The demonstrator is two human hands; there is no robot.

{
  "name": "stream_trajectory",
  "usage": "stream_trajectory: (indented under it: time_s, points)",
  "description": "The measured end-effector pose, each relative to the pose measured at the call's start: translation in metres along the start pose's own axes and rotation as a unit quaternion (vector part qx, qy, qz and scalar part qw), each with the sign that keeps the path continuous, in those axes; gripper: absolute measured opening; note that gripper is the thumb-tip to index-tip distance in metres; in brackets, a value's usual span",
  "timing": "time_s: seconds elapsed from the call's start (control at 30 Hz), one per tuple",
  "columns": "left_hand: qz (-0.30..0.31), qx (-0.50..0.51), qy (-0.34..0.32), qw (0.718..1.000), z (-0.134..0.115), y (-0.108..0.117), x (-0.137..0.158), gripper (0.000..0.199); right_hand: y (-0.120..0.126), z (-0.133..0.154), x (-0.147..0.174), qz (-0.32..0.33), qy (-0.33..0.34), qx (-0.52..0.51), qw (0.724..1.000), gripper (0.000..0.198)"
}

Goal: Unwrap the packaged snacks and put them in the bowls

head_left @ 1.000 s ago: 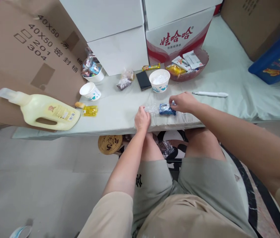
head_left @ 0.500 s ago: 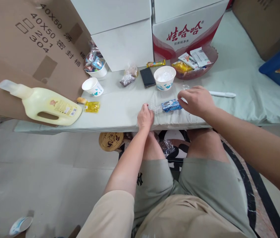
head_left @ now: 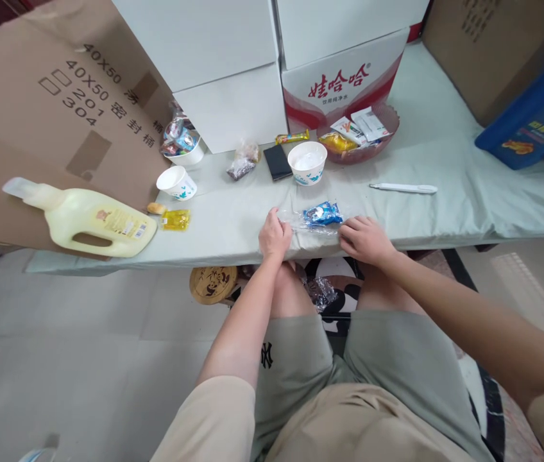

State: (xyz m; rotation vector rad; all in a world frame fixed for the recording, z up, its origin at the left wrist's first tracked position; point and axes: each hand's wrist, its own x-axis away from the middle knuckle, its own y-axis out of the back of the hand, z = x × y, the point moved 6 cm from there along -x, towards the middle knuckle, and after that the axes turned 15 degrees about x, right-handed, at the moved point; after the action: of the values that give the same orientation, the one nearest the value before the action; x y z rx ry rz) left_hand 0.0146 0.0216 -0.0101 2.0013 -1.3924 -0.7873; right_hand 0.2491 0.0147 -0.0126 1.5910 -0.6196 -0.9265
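Observation:
Blue wrapped snack packets (head_left: 323, 213) lie near the table's front edge on a crinkled sheet or bag of clear plastic film (head_left: 296, 221). My left hand (head_left: 274, 236) is closed with its fingers pinching the left end of the film. At the film's right end, my right hand (head_left: 367, 240) rests low with curled fingers gripping the edge, just beside the packets. Behind them stands a white paper cup (head_left: 307, 164) with clear plastic inside. A white pen-shaped cutter (head_left: 404, 188) lies to the right.
A yellow detergent bottle (head_left: 103, 221) lies at left by a yellow packet (head_left: 176, 219) and a tilted paper cup (head_left: 176, 183). Boxes (head_left: 344, 83), a pink bowl of packets (head_left: 385, 138), a black flat object (head_left: 278, 162) and a blue container (head_left: 532, 122) stand farther back.
My right hand has come down and left, from above the packets to the film's right edge. The white cutter shows fully now. The view has shifted slightly.

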Motion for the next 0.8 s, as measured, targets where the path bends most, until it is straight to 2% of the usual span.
stream_trajectory:
  time_s: [0.1, 0.17, 0.3, 0.33, 0.6, 0.7, 0.8]
  points:
    - [0.003, 0.009, -0.035, 0.999, -0.003, 0.002, 0.002, 0.052, -0.005, -0.004, -0.003, -0.004, -0.068, -0.004, 0.998, 0.027]
    - [0.011, 0.032, -0.071, 0.997, -0.006, 0.004, 0.003, 0.051, -0.005, -0.002, -0.004, 0.001, -0.079, 0.008, 0.997, 0.028]
    - [-0.014, 0.072, -0.122, 0.990, -0.013, 0.016, 0.006, 0.020, -0.004, 0.003, -0.006, 0.011, -0.064, 0.039, 0.997, 0.029]
    - [-0.024, 0.075, -0.134, 0.988, -0.015, 0.021, 0.009, 0.019, -0.004, 0.004, -0.006, 0.013, -0.064, 0.044, 0.997, 0.029]
    - [-0.033, 0.081, -0.263, 0.961, -0.040, 0.053, 0.042, 0.025, -0.006, 0.003, -0.005, 0.016, -0.067, 0.056, 0.996, 0.031]
    - [-0.013, 0.076, -0.290, 0.954, -0.041, 0.052, 0.044, 0.023, -0.006, 0.004, -0.005, 0.013, -0.066, 0.067, 0.995, 0.030]
    - [0.017, 0.037, -0.299, 0.953, -0.039, 0.041, 0.035, 0.036, -0.006, 0.004, -0.005, 0.004, -0.065, 0.080, 0.995, 0.029]
